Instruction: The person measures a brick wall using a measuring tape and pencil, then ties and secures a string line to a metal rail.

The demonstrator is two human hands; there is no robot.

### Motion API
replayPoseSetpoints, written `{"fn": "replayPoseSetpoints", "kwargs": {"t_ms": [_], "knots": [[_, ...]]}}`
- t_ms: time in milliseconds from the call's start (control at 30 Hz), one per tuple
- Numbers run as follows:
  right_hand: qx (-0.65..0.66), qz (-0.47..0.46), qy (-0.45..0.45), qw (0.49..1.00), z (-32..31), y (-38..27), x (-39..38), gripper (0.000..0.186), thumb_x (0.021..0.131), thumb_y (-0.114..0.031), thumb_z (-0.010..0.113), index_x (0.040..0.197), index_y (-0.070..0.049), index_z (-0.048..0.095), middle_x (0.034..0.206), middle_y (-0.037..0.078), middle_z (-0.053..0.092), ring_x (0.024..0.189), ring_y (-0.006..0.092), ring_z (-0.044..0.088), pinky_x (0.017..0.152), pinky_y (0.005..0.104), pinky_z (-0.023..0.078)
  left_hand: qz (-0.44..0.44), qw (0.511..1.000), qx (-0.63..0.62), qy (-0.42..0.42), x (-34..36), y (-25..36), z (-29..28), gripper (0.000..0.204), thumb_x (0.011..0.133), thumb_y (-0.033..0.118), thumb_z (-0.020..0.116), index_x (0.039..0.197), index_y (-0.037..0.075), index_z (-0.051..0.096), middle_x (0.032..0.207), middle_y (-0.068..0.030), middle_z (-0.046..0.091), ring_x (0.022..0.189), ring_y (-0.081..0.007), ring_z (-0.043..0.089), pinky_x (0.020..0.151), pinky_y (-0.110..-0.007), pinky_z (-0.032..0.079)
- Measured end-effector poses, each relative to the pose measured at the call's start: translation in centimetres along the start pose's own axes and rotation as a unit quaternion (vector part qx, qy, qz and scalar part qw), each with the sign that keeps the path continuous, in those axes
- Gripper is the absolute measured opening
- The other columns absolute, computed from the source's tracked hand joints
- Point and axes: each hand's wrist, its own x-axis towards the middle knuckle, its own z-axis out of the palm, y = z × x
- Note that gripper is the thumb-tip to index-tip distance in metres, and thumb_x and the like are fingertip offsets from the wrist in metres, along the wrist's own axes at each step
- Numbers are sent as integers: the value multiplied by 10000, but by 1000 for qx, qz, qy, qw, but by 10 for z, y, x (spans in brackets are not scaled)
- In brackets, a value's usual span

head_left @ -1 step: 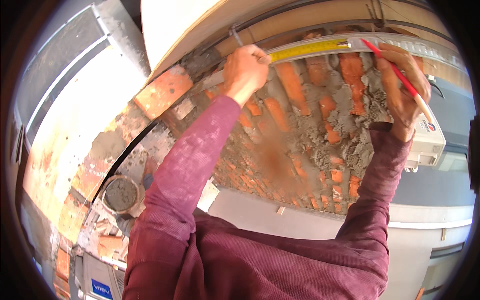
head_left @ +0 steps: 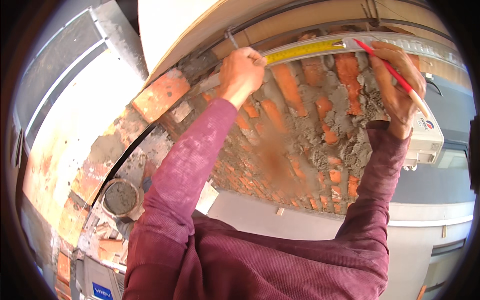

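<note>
My left hand (head_left: 242, 75), at upper middle, is closed at the near end of a yellow tape measure (head_left: 300, 48), which lies stretched along a long silver straightedge (head_left: 415, 49) above the brickwork. My right hand (head_left: 400, 82), at upper right, grips a red pencil (head_left: 390, 70) with a pale end. The pencil's point touches or hovers just over the straightedge, a little right of the tape's metal tip. Rough grey mortar (head_left: 350, 150) fills and smears the gaps between the orange bricks (head_left: 285, 80) below both hands. My fingers hide part of the tape at the left.
Dark pipes (head_left: 395, 21) run along the top. A bucket of mortar (head_left: 119, 199) and brick rubble (head_left: 110, 247) are at lower left, beside a pale brick-edged ledge (head_left: 80, 140). A white boxed unit (head_left: 427, 140) is on the right, a glazed frame (head_left: 65, 45) at upper left.
The whole view has shifted slightly. The pencil's point has moved a little left, closer to the tape's metal tip. My left hand keeps its hold.
</note>
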Motion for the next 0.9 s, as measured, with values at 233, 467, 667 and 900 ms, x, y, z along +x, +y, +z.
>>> {"fn": "replayPoseSetpoints", "kwargs": {"t_ms": [233, 467, 667, 900], "knots": [[1, 39, -98, 994, -9, 9, 10, 117, 792, -52, 682, 902, -15, 677, 849, 91, 694, 722, 199, 677, 650, 288, 523, -4, 1000, -6, -16, -1, 0, 14, 166, 835, 217, 706, 896, 63, 724, 834, -96, 723, 763, -214, 690, 708, -358, 513], [97, -21, -227, 969, 36, -1, 46, 174, 810, -130, 654, 894, 23, 661, 885, 149, 667, 767, 307, 652, 708, 367, 516, 1, 1000, -4, 5, -2, -1, 6, 173, 839, 214, 698, 900, 54, 720, 816, -89, 715, 737, -209, 681, 680, -362, 509], [94, -14, -253, 963, 54, 12, 46, 170, 791, -120, 676, 898, 12, 670, 896, 145, 673, 777, 316, 651, 708, 375, 524, -52, 998, -22, -32, -6, 7, 1, 121, 837, 189, 660, 897, 99, 717, 881, -87, 728, 864, -274, 694, 799, -388, 520], [47, -80, -226, 970, 65, 24, 41, 202, 795, -238, 718, 824, -38, 705, 803, 106, 691, 713, 267, 661, 679, 359, 522, -39, 999, -15, -17, -5, 4, 3, 108, 833, 188, 666, 872, 103, 719, 892, -107, 726, 893, -293, 690, 813, -403, 516]]}}
